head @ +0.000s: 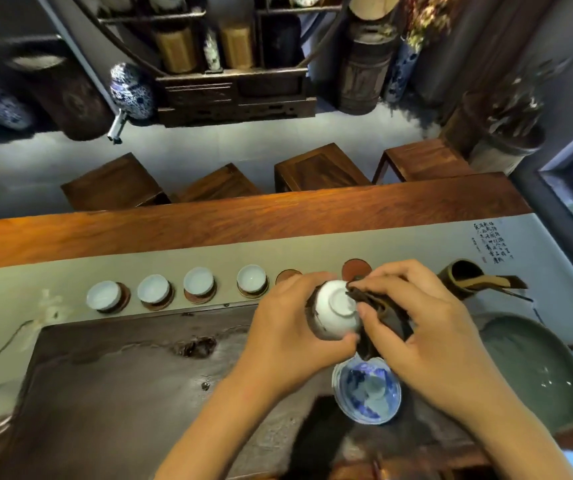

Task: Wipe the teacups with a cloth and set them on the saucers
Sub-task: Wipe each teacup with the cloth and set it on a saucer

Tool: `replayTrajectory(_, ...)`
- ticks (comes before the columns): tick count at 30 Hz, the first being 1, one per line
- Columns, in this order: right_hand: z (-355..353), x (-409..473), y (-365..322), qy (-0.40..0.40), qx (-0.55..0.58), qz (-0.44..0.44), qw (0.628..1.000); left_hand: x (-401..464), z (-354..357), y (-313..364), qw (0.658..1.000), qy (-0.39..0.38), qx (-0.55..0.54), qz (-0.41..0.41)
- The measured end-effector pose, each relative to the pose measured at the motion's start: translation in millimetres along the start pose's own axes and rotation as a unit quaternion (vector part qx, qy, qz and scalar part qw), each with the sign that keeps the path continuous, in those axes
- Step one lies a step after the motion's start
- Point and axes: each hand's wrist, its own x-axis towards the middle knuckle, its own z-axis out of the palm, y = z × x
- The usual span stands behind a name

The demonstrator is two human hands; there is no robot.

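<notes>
teacup point(335, 315) sat upturned in my left hand point(288, 341), fingers curled around it above the counter point(209, 258); my right hand point(427, 327) pinched the cloth point(382, 313) against its foot. best to turn it slowly, wiping evenly.

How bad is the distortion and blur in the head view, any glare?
Head view: strong wide-angle bending, the table edge bows and the shelves lean. The cup in the hands is fairly sharp, the background soft. Warm glare on the wood, small highlights in the green basin.
</notes>
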Motion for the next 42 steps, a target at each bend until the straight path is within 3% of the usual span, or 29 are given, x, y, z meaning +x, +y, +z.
replayTrajectory(16,21,-25,-58,-0.044,-0.05,-0.066,0.996,-49,-45,7,1.0,-0.016,0.019,0.004)
replayTrajectory(42,26,-24,-79,-0.056,-0.059,-0.089,0.993,-55,-67,6,0.999,-0.04,-0.021,0.005)
